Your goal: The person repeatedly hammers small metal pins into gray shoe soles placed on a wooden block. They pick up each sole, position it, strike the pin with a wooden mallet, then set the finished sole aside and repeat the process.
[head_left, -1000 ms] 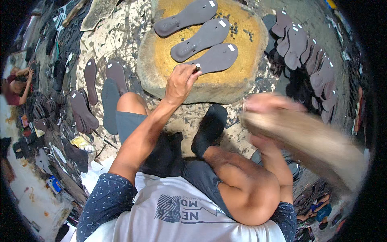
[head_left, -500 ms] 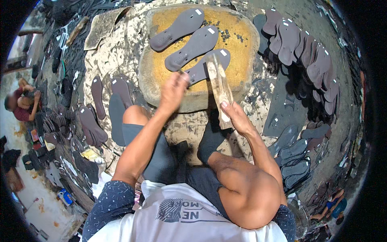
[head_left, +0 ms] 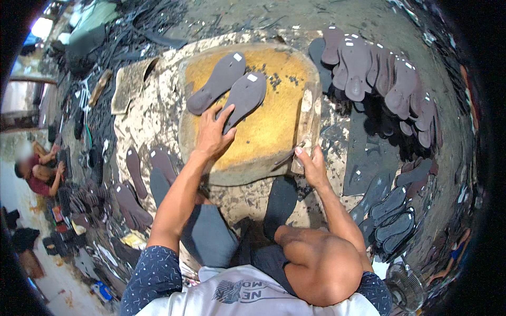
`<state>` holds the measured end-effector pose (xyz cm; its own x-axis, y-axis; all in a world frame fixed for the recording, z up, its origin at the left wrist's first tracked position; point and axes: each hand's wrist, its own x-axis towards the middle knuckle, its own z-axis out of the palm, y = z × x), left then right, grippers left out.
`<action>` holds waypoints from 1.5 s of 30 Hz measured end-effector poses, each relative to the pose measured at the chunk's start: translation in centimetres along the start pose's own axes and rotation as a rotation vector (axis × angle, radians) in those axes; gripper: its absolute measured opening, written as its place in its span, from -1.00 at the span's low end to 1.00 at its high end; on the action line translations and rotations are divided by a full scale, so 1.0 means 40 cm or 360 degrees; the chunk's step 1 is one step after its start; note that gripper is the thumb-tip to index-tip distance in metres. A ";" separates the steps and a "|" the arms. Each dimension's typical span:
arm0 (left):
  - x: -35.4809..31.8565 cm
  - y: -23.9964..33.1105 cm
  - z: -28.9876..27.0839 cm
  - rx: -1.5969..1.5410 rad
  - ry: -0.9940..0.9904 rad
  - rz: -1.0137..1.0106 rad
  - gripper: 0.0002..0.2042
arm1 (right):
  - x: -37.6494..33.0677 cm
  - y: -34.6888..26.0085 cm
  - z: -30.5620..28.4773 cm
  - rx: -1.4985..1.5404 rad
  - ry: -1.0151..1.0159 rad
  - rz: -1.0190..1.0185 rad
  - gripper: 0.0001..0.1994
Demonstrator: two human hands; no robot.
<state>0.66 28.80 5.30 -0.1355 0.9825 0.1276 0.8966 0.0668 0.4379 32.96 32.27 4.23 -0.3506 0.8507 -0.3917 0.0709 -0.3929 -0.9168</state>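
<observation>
A person sits on the floor, seen from above, with bent knees and dark shorts at the bottom of the view and both bare forearms reaching forward.

The left hand [head_left: 213, 134] lies flat with fingers spread, pressing on the near end of a grey shoe sole [head_left: 243, 99]. It grips nothing; it only rests on top. That sole lies on a round yellow slab [head_left: 274, 131] that serves as the counter. Just left of it, touching or nearly so, lies a second grey sole [head_left: 216, 81], angled the same way. Beyond the fingertips, small dark scraps [head_left: 274, 80] are scattered on the slab.

The right hand [head_left: 312, 167] is at the slab's near right edge, fingers curled around the lower end of a long wooden block [head_left: 304, 124] that runs away from the hand along the slab's right side. A thin dark tool may lie under the fingers; it is too small to tell.

Right of that hand, a flat dark sheet [head_left: 369, 158] lies on the floor, with a stack of dark soles [head_left: 392, 221] nearer and a fanned row of brownish soles [head_left: 379, 73] farther off. Left of the left arm, loose soles [head_left: 134, 171] lie on the floor. Far left, another person [head_left: 39, 171] sits apart.
</observation>
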 end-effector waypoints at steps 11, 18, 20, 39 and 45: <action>0.140 -0.127 -0.098 -0.0053 -0.0085 -0.0073 -0.24 | -0.011 0.074 -0.013 0.0122 -0.0021 -0.0092 -0.52; 0.368 0.451 -0.093 -0.1248 -0.0246 0.0028 -0.15 | -0.051 0.031 0.013 0.0208 0.0036 0.0033 -0.59; 0.389 0.485 -0.107 -0.1208 -0.0079 0.0188 -0.17 | -0.041 0.032 0.047 0.0272 0.0089 0.0040 -0.59; -0.864 -0.271 -0.163 0.0139 0.0111 -0.1560 -0.05 | -0.040 0.038 0.031 0.0309 0.0074 0.0207 -0.68; -0.793 -0.308 -0.213 -0.0022 0.0449 -0.1466 -0.23 | -0.028 0.052 0.001 0.0183 0.0076 0.0209 -0.56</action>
<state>-9.67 -4.66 3.44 -0.8818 0.4674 -0.0631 0.3827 0.7873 0.4835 33.46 30.50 2.76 -0.3002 0.8041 -0.5131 0.0048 -0.5366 -0.8438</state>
